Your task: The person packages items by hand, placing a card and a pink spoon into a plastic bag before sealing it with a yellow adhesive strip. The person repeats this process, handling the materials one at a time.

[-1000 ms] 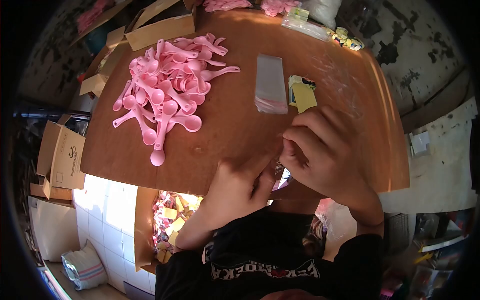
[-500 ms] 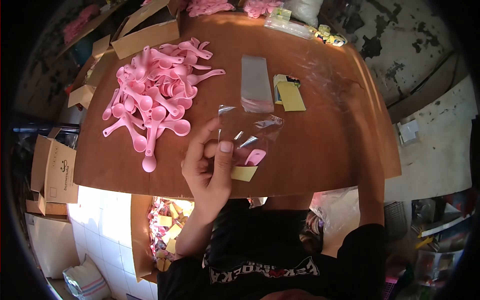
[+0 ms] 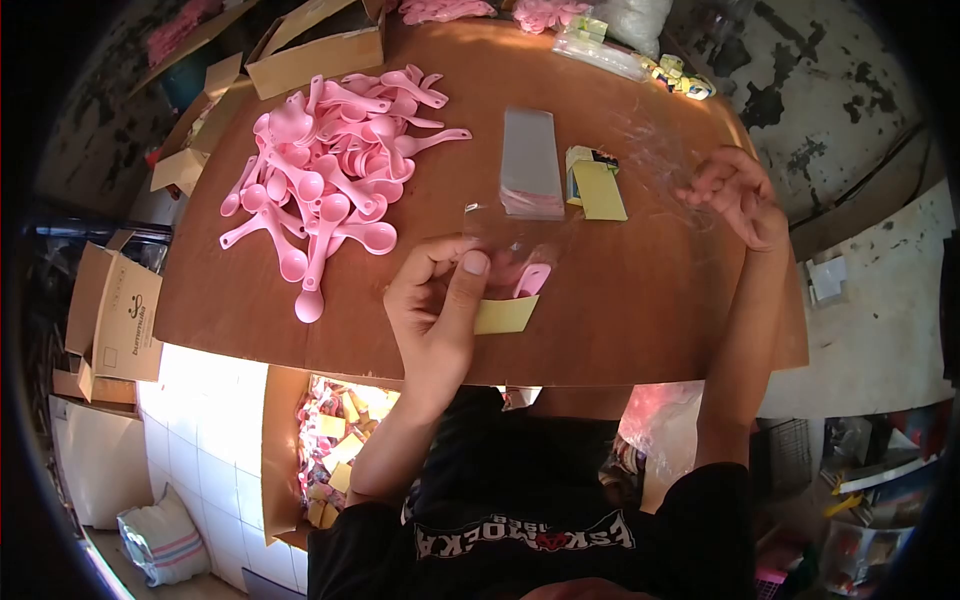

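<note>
My left hand [image 3: 437, 306] pinches a clear plastic bag [image 3: 510, 250] that holds a pink spoon [image 3: 532, 279] and a yellow card [image 3: 505, 315], just above the round brown table [image 3: 420, 300] near its front edge. My right hand [image 3: 737, 190] is raised at the table's right side, fingers curled, holding nothing I can see. A pile of pink spoons [image 3: 330, 175] lies to the left. A stack of clear bags [image 3: 530, 165] and a stack of yellow cards [image 3: 598, 187] lie in the middle.
Cardboard boxes [image 3: 310, 55] stand at the table's back left, more [image 3: 115, 320] on the floor at left. A carton of packed bags [image 3: 335, 440] sits under the front edge. Small packets [image 3: 680, 75] lie at the back right.
Both hands were together on the bag at the front edge. The right hand let go and swung out to the right; the left hand lifted the filled bag.
</note>
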`<state>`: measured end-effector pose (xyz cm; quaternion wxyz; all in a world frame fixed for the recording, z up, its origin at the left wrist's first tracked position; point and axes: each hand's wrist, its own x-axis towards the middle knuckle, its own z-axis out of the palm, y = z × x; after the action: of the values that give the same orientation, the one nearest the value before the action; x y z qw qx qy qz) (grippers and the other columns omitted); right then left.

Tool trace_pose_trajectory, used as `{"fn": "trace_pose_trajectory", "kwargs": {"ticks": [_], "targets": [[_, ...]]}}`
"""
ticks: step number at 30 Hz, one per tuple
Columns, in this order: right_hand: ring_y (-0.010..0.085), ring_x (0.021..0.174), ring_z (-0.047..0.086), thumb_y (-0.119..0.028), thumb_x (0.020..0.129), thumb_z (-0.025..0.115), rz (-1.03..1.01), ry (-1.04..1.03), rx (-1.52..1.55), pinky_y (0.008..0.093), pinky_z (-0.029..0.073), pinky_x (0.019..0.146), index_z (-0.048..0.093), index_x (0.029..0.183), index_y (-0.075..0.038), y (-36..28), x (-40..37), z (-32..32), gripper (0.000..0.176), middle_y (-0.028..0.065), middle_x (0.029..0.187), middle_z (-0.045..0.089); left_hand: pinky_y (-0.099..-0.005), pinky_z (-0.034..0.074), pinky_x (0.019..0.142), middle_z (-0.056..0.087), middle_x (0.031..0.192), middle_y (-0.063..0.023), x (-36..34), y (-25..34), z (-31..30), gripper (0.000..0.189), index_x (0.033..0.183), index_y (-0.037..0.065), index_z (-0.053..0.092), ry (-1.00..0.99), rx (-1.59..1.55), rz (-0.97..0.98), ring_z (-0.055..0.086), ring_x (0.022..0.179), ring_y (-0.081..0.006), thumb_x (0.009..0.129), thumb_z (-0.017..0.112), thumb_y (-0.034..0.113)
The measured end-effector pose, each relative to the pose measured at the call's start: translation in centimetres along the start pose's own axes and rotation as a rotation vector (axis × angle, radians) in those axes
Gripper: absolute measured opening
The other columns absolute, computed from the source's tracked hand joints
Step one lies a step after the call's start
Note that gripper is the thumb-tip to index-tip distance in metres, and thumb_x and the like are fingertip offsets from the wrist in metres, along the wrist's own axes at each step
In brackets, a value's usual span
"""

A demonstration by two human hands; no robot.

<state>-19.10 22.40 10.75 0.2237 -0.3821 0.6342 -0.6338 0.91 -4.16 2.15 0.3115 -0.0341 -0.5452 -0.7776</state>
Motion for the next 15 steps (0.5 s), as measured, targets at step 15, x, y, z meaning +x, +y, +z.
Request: {"fn": "trace_pose_trajectory", "kwargs": {"ticks": [15], "targets": [[0.0237, 0.112, 0.054, -0.015, 0.083, 0.055, 0.143, 0.075, -0.523, 0.0365, 0.040, 0.095, 0.063, 0.103, -0.001, -2.8, -1.4, 3.3, 0.026, 0.0111, 0.111, 0.061, -0.0296, 0.054, 0.071, 0.065, 0.088, -0.0136, 0.4, -0.6, 0.8, 0.015, 0.104, -0.001, 0.053, -0.007, -0.172, -0.041, 0.065, 0.077, -0.0181, 0.093, 0.052, 0.010]]}}
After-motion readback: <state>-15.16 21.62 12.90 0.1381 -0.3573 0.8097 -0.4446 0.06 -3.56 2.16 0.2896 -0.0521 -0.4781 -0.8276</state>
